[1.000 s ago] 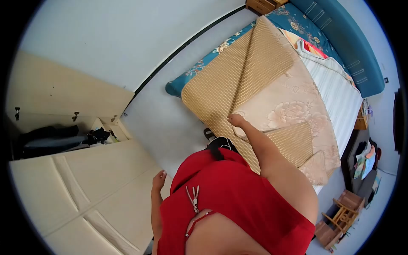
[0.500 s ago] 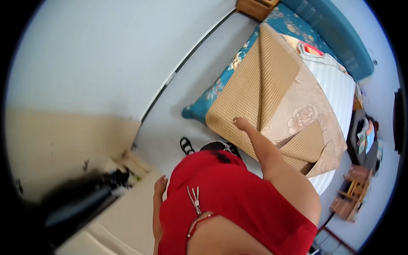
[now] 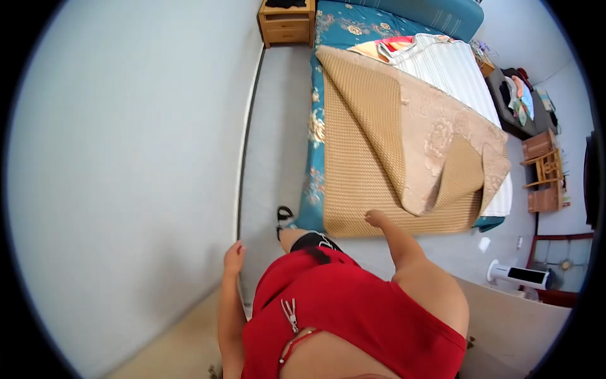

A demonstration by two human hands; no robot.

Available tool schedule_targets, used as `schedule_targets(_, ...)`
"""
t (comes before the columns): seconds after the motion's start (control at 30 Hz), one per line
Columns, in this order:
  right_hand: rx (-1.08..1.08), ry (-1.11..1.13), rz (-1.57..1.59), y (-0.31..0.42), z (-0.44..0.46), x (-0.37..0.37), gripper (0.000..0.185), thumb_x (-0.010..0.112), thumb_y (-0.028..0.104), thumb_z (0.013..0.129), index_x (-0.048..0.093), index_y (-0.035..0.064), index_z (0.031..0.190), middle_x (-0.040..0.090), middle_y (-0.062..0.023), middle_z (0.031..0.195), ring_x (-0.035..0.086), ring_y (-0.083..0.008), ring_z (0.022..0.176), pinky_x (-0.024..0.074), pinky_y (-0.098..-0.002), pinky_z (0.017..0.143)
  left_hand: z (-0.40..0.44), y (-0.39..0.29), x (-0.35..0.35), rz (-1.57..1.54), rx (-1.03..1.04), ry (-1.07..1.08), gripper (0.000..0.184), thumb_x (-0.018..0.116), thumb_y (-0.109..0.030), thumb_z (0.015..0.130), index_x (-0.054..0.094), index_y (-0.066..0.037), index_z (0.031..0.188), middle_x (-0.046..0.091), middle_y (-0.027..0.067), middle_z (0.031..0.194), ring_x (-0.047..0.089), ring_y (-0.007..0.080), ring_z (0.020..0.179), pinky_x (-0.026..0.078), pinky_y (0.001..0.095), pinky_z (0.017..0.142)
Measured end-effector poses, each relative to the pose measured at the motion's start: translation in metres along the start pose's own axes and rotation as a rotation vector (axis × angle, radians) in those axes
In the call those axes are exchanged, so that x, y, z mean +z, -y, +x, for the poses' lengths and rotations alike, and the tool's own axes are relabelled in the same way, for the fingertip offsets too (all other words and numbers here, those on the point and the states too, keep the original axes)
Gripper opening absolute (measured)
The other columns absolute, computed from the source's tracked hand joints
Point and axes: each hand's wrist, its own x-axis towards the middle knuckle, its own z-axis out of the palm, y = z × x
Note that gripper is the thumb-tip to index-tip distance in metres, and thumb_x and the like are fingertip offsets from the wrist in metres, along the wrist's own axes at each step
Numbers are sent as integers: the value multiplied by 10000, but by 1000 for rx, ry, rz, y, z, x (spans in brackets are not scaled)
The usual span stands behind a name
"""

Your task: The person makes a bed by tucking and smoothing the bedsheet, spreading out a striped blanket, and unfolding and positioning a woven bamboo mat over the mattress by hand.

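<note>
Currently, from my remote view, a tan woven mat [image 3: 356, 183] lies partly folded over the foot of a teal-sided bed [image 3: 312, 196].
My right hand [image 3: 375, 218] reaches out over the mat near its foot-end edge; I cannot tell whether that grip is clenched or touching the weave. My left hand [image 3: 235, 256] hangs beside the pale wall [image 3: 126, 139], well apart from the bed, its grip released with fingers loosely bent. One side of the mat is folded over in a long slanting flap, beside a pink floral surface [image 3: 435, 136]. Beyond that, a white striped cloth [image 3: 439, 66] stretches toward the blue headboard [image 3: 442, 18], and a wooden nightstand [image 3: 287, 30] stands at the bed's far left corner.
</note>
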Motion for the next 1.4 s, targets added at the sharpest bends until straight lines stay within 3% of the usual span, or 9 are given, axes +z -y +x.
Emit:
schedule_targets(0.13,189,122,-35,13,94,-3,328,522,275,819,632,17,990,591,-215,1068,544,-361,1005,431,-427,866,82,-75,-53,127,107,235,351,559,-260,846,571,-81,1147,634,139,957,608,264,851,474,346,754)
schedule_targets(0.2,46,-247,302,73,103,-38,283,535,235,806,632,6,942,603,-230,1006,566,-372,947,453,-441,810,140,-94,-74,167,167,340,343,560,-262,845,576,-91,1142,636,135,950,616,259,849,479,349,748)
schedule_targets(0.53,-418,-171,324,299,173,-195,359,527,266,826,578,85,1132,609,-168,1054,572,-317,984,441,-398,860,361,-114,-90,276,242,478,390,551,-335,843,575,-89,1145,647,143,945,613,286,886,479,370,763)
schedule_targets(0.7,-181,-378,444,227,228,-208,338,520,273,818,590,95,1097,612,-189,1016,570,-374,946,448,-432,833,485,-156,-93,452,403,625,414,550,-362,839,573,-90,1151,645,142,946,609,293,869,477,368,771)
schedule_targets(0.77,298,-269,542,185,220,-216,382,542,270,806,591,43,1109,596,-199,1077,561,-355,1007,432,-416,875,537,-182,-95,484,394,589,411,551,-363,838,576,-93,1147,648,142,923,608,292,858,478,368,768)
schedule_targets(0.9,713,-391,545,127,207,-209,374,514,269,829,602,19,1093,611,-213,1040,589,-346,954,449,-408,845,645,-237,-99,497,427,595,415,550,-371,835,575,-101,1149,649,139,937,610,282,883,475,362,788)
schedule_targets(1.1,680,-445,978,145,229,-223,336,550,219,822,608,11,1080,634,-207,976,632,-313,830,490,-369,746,754,-323,-72,438,471,581,404,541,-350,838,575,-91,1147,647,137,935,610,277,882,472,357,791)
schedule_targets(1.3,446,-1,524,128,323,-270,394,539,326,821,618,38,1077,640,-178,987,602,-336,929,469,-415,800,820,-424,-30,354,456,749,408,554,-351,841,580,-81,1145,643,127,924,606,236,855,465,320,780)
schedule_targets(1.4,610,-328,752,109,392,-321,392,522,355,829,627,54,1057,630,-189,992,579,-347,967,452,-433,831,874,-454,-5,348,511,796,409,559,-348,841,581,-68,1138,645,133,904,610,238,835,467,317,774)
